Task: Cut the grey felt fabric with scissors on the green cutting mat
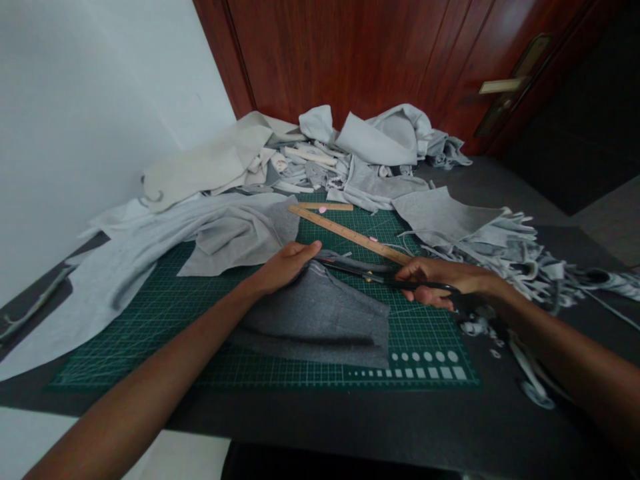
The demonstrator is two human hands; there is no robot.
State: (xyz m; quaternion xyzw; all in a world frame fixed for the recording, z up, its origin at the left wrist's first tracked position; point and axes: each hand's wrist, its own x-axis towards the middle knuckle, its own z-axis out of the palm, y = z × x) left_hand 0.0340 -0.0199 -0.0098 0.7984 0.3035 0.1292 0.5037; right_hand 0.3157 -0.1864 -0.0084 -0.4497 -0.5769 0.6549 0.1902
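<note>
Dark-gray cloth | edge in left fingers | scissors in right fingers

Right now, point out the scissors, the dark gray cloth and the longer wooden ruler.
Scissors [356,271]: head view, on the blades.
Dark gray cloth [320,317]: head view, middle of its surface.
Longer wooden ruler [350,234]: head view, midway along its visible length.

The one camera looks from the person's head, forward and down over the worktop, near enough that the forearms enter from the lower corners and the hands fall mid-view. A door fills the top, a white wall the upper left.
</note>
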